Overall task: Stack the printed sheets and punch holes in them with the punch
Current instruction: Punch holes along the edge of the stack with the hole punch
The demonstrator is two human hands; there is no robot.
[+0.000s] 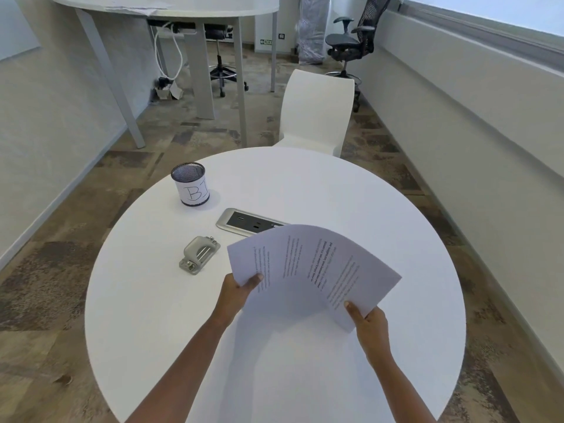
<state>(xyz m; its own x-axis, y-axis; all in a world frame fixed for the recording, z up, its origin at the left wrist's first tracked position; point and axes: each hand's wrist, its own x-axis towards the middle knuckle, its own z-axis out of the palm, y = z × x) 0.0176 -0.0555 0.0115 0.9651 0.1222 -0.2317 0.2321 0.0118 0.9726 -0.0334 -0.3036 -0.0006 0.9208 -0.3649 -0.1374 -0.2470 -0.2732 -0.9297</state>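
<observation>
Above the near half of the round white table [152, 331] we see the printed sheets [314, 270] held up, fanned and bowed. The left hand [239, 290] pinches their left corner, thumb on top; the right hand [367, 323] is clamped on the near right edge. Just left of them the metal punch [199, 254] lies untouched, with a power socket panel [244, 224] and a mesh pen cup [190, 184] beyond.

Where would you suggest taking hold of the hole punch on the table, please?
Grip the hole punch across its two long sides at the middle, coming down from above. It lies flat and slanted, so turn the hand to match. The left hand is nearer, though it now holds the sheets.
</observation>
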